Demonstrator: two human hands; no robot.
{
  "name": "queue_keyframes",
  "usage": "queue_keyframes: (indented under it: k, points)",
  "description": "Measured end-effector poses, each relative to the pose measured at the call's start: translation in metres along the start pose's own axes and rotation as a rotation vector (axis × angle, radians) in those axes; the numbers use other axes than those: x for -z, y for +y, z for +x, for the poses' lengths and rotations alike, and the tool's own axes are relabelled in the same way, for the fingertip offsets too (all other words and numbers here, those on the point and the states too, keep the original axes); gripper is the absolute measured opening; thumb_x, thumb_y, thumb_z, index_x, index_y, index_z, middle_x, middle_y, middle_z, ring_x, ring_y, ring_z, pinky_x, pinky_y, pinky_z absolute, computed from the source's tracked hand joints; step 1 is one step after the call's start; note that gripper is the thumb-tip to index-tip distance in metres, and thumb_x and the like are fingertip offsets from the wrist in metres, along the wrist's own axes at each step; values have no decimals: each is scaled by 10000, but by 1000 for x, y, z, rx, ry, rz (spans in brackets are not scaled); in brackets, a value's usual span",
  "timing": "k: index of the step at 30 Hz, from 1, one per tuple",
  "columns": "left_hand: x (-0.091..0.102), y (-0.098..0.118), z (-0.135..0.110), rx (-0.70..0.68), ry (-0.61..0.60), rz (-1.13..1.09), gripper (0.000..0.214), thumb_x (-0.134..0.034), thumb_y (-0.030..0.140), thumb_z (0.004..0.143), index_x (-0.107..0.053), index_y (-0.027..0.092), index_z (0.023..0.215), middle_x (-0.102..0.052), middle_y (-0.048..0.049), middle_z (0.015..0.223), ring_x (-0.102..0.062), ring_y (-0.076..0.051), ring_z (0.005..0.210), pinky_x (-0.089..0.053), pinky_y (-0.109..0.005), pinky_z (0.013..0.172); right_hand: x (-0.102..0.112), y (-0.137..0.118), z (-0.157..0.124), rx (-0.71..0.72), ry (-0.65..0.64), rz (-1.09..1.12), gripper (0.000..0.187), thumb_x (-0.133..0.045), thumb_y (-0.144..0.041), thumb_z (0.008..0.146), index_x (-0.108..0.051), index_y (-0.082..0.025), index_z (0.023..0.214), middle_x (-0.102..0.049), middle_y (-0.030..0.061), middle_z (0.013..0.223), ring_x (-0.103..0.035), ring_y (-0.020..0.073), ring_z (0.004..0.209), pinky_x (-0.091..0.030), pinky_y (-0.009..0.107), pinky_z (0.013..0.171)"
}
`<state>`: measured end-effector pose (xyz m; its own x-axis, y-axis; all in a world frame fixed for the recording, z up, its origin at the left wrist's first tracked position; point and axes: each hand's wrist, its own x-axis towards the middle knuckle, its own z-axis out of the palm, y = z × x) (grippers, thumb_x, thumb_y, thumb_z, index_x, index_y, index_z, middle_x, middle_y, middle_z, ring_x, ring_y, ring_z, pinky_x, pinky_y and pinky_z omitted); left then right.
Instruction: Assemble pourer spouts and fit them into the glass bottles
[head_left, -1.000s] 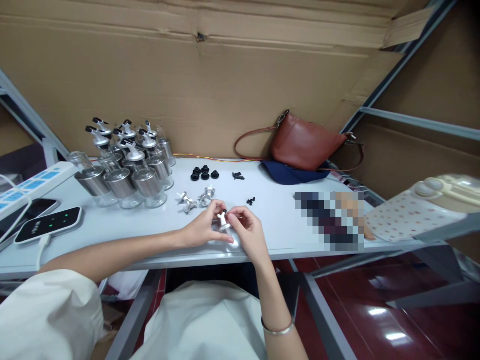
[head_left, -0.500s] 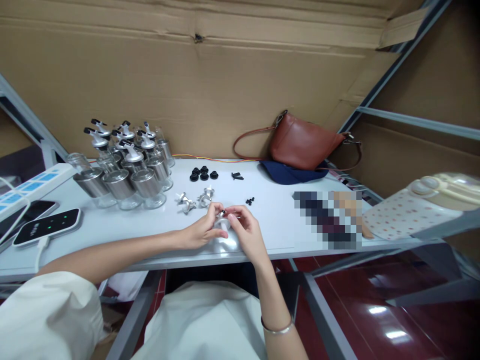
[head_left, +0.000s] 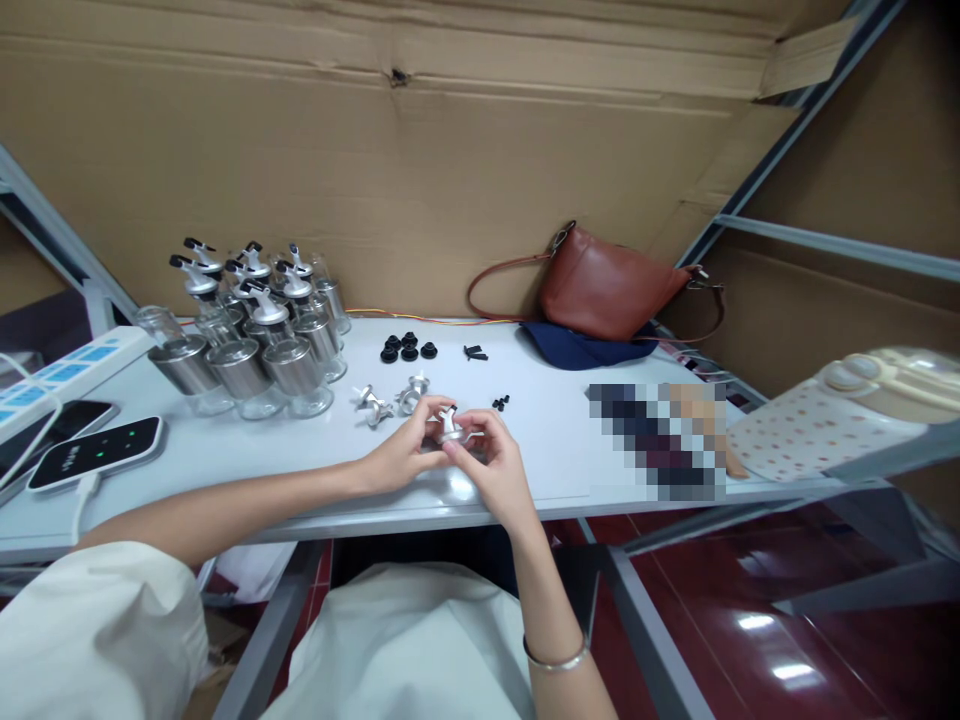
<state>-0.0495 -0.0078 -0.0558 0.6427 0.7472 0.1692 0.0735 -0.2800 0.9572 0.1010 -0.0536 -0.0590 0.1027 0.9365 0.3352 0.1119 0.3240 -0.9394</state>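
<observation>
Between my two hands is a silver bottle pourer with a small black piece at its tip, held just above the near part of the table. Fingers and thumb of my left hand close on its left side. My right hand grips it from the right, thumb against the round collar. Just beyond my left hand lie several loose silver pourers. Farther back sit several black stoppers and a few thin black strips. Small black caps lie beyond my right hand.
Several glass bottles with steel bands crowd the left, some topped with pourers. A power strip and a charging device lie at far left. At right are a brown bag, a navy cap and a dotted white container.
The pourer has been turned: its white underside faced me before, and now its spout with the black tip points up. My fingers have shifted around it.
</observation>
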Motion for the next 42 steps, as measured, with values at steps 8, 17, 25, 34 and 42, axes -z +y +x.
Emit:
queue_keyframes:
  k: [8, 17, 25, 34, 42]
  points:
    - [1, 2, -1, -35, 32, 35, 505, -635, 226, 782, -395, 180, 1224, -534, -78, 1079, -584, -196, 975, -450, -357, 897, -3, 7, 1, -124, 22, 149, 429, -711, -260, 685, -528, -229, 1071, -598, 6, 891, -601, 179, 846, -474, 323, 772]
    - [-1, 0, -3, -107, 30, 142, 449, -657, 293, 789, -395, 194, 1139, -532, -61, 1020, -589, -177, 900, -489, -308, 788, -3, 3, -1, -82, 35, 67, 376, -756, -269, 647, -580, -220, 976, -620, 1, 832, -599, 170, 787, -493, 319, 760]
    - [11, 17, 3, -355, 39, 681, 362, -426, 373, 932, -416, 187, 1243, -544, -74, 1014, -570, -171, 810, -497, -335, 780, -4, 8, 0, -149, 233, 216, 379, -746, -327, 654, -588, -190, 970, -633, 4, 788, -620, 157, 749, -501, 321, 756]
    - [63, 33, 84, 19, 106, 1517, 335, -387, -10, 829, -581, 83, 1086, -588, -162, 1107, -526, -253, 1069, -449, -346, 855, -4, 6, -1, -143, 227, 158, 334, -748, -289, 610, -580, -193, 882, -598, -26, 705, -571, 129, 665, -485, 288, 693]
    - [71, 15, 116, 163, 118, 1588, 308, -390, -30, 816, -658, 47, 948, -651, -211, 1013, -549, -295, 1081, -424, -369, 850, -3, 4, -1, -120, 239, 192, 340, -723, -270, 632, -550, -205, 917, -572, -30, 735, -551, 124, 697, -468, 286, 719]
